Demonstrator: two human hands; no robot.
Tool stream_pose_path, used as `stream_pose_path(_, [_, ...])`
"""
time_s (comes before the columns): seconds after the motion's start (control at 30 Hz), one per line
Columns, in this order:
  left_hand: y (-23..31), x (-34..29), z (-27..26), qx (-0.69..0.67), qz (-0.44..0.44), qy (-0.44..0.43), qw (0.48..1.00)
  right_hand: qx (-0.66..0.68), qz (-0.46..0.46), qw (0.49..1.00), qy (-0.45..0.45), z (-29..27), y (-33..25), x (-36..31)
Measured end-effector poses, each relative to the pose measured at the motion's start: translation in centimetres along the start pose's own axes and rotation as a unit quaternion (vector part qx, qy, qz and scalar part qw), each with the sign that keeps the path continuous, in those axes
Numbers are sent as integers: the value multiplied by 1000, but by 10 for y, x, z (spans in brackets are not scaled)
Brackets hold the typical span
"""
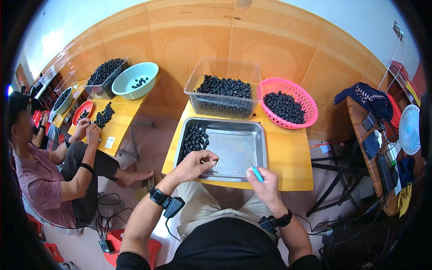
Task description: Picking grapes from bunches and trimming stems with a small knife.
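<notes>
My left hand [194, 166] is over the left front part of a shallow steel tray [234, 120], thumb and fingers pinched on a small dark round piece [216, 160]. Its details are too small to make out. Closed around a slim tool with a teal handle [257, 174], my right hand [265, 185] is at the tray's front right corner; the tool's working end cannot be made out. A heap of small black round pieces [195, 138] lies along the tray's left side, just beyond my left hand.
Behind the tray stand a clear plastic bin [220, 105] and a pink basket [310, 105], both holding black pieces. At left, a person [49, 184] works at another yellow table [119, 123] with a mint basin [135, 92]. A fan [409, 130] stands at right.
</notes>
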State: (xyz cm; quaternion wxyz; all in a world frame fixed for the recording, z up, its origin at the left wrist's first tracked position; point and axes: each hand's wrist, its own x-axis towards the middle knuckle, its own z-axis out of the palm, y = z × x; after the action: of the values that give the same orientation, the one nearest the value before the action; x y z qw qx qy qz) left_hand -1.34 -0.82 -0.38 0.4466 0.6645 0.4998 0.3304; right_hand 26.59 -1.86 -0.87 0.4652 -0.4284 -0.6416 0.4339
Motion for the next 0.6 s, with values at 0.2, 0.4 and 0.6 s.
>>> stream_pose_path(0.2, [7, -8, 15, -293, -26, 19, 956, -16, -14, 999, -30, 16, -6, 4])
stream_pose_path(0.4, [19, -15, 43, -485, -27, 46, 873, 0, -27, 999, -43, 32, -18, 8])
stream_pose_path(0.6, [20, -21, 61, -550, -13, 24, 835, -6, -120, 991, -63, 37, -11, 13])
